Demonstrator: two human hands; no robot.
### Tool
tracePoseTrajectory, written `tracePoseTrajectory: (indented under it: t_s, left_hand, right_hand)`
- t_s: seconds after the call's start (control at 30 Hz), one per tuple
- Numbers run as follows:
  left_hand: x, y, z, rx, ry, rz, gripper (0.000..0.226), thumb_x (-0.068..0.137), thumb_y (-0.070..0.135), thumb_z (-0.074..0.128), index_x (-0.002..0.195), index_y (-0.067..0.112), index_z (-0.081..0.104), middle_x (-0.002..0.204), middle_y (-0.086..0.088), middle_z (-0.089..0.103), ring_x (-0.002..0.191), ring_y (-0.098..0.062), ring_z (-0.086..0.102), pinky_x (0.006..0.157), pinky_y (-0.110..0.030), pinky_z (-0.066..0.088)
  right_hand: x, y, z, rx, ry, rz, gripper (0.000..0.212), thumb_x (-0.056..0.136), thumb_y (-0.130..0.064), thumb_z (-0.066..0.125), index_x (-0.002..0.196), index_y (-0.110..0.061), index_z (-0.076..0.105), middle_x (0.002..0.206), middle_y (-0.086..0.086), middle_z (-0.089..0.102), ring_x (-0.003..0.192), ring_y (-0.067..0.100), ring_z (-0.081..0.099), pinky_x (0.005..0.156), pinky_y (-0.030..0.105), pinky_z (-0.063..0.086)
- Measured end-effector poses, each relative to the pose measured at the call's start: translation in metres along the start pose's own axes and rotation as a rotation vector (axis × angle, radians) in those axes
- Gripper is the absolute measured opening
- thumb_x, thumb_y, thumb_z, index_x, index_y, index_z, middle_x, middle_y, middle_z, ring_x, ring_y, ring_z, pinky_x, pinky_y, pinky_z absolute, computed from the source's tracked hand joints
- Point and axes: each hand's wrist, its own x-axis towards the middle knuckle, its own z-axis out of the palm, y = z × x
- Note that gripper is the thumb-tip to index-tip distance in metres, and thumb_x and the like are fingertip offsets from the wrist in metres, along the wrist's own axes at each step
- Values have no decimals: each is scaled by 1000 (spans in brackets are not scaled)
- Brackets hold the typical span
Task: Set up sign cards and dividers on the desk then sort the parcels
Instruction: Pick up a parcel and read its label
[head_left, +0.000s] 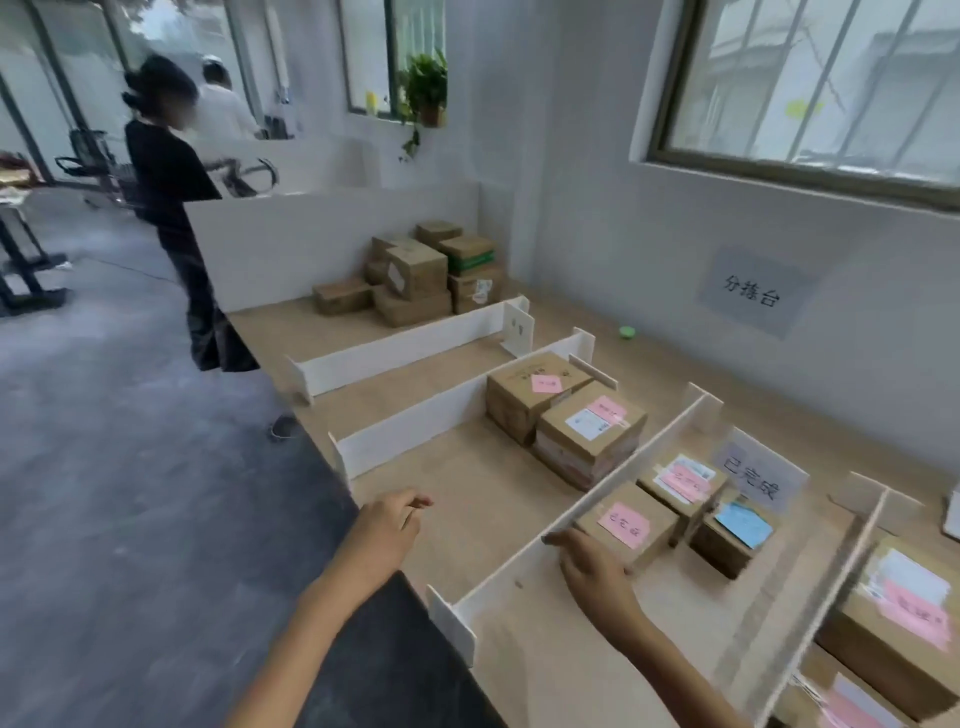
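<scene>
Right hand (597, 571), lower centre of the frame, lies with its fingers against the near face of a pink-labelled parcel (626, 525); blur hides whether they curl round it. The parcel stands on the desk (467, 493) just right of a white divider (498, 590), in the same compartment as two other parcels (683, 486), with a sign card (761, 475) behind them. Left hand (387, 527), further left, hovers loosely curled over the desk edge, holding nothing. Unsorted boxes (415, 275) are stacked at upper centre.
</scene>
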Motion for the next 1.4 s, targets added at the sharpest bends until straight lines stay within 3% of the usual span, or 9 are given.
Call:
tracePoseTrajectory:
  t_s: [0.17,0.3,0.43,0.6,0.8,0.9,1.13,1.27,1.4]
  left_hand:
    - [-2,-84,-105,20,192,-27,24,92,6,50,103,19,67,102,9,67,99,-7,60,90,-21,45]
    - [2,-143,-177,37,299,-70,24,92,6,51,102,20,67,97,16,66,95,1,60,85,-16,42]
    - [13,-190,-222,6,378,-108,30,90,3,53,91,30,64,84,30,65,87,21,56,81,-3,41]
    - [57,-238,-257,6,390,-144,41,91,6,52,84,46,55,88,26,67,93,16,56,77,4,36]
    - [153,-289,-299,26,351,-157,26,93,9,50,94,30,65,92,25,65,95,15,55,76,3,36]
    - [208,-309,-323,30,313,-154,27,94,12,49,94,35,62,93,27,63,90,14,57,76,2,37]
    - [305,-372,-392,7,302,-160,35,94,11,49,87,45,56,95,23,64,92,18,55,76,2,37]
    - [355,-416,-425,-9,309,-184,27,95,11,48,94,35,61,96,21,64,91,18,55,75,4,36]
    - [415,-458,-457,-20,273,-169,24,95,12,48,97,31,63,96,22,64,92,17,56,76,5,35]
  right_hand:
    - [66,-77,94,36,-107,-45,28,94,-5,46,102,-27,62,105,-13,63,101,1,57,94,18,43]
    - [107,-132,161,119,-156,-81,31,91,0,45,98,-22,65,99,-12,66,91,-8,58,78,2,41]
    - [146,-172,212,106,-275,-138,30,91,-1,45,95,-21,67,98,-10,69,95,3,62,83,10,44]
    - [215,-203,259,108,-336,-167,40,90,2,45,82,-31,65,93,-11,70,92,1,62,85,17,46]
    - [325,-232,312,149,-316,-168,38,91,3,44,86,-25,68,91,-9,71,89,-2,63,78,10,46]
    - [382,-247,336,160,-286,-182,41,90,4,45,82,-28,67,86,-11,72,84,-3,64,75,8,47]
    - [503,-288,394,226,-245,-152,33,90,3,47,86,-19,70,82,-7,73,84,2,67,81,22,50]
    - [555,-315,438,215,-283,-136,33,91,4,45,86,-18,70,81,-3,74,80,0,67,76,14,47]
    - [611,-339,481,209,-263,-118,34,90,9,43,85,-12,69,81,1,73,77,0,67,76,15,48]
